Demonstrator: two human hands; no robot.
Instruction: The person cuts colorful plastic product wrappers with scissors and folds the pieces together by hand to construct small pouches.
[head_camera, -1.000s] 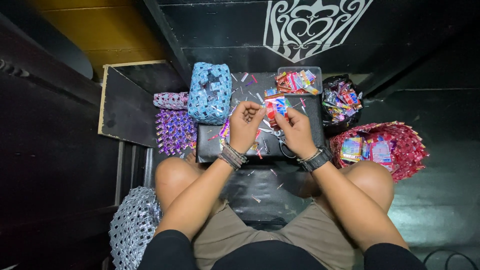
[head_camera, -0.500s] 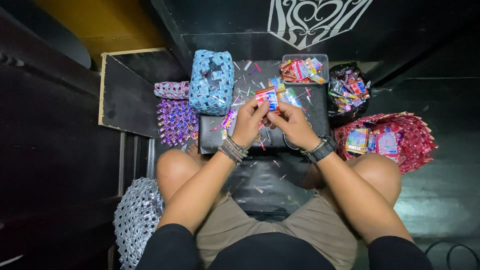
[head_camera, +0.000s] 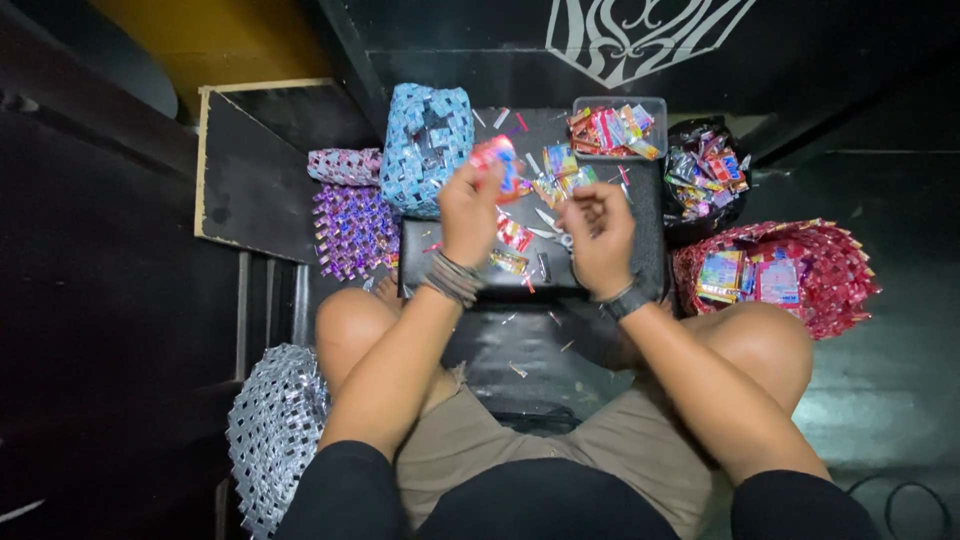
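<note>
- Looking down past our knees, we saw our left hand (head_camera: 470, 210) raised just above the middle of the frame, its fingers (head_camera: 478, 178) pinched together on a small red and blue wrapper (head_camera: 496, 157), held over the far left part of the low black table (head_camera: 440, 285).
- Our right hand (head_camera: 598, 235) hovered just right of centre above the table, fingers curled inward; whether they clamped anything we could not tell.
- We judged the wrapper to be very light, thin and limp, likely slick on its printed face and easy to crease or tear. Pinching it at an edge or corner between thumb and forefinger looked the safest hold.
- Loose wrappers (head_camera: 560, 180) and narrow cut strips lay scattered over the table between and beyond the two hands, in red, yellow, blue and silver.
- A clear rectangular tub (head_camera: 655, 104) at the upper middle right of the frame held more bright wrappers, mostly red.
- A dark bag (head_camera: 706, 175) just right of it was stuffed with shiny mixed-colour packets.
- A round red woven basket (head_camera: 840, 275) at the right edge held flat blue, yellow and pink packets.
- A blue and white woven pouch (head_camera: 425, 140) stood at the table's upper left corner; a purple woven mat (head_camera: 350, 230) and a pink woven piece (head_camera: 340, 165) lay just left of it.
- A silver woven piece (head_camera: 270, 430) hung at the lower left, beside our left knee.
- A white ornamental emblem (head_camera: 640, 35) marked the dark wall at the top of the frame.
</note>
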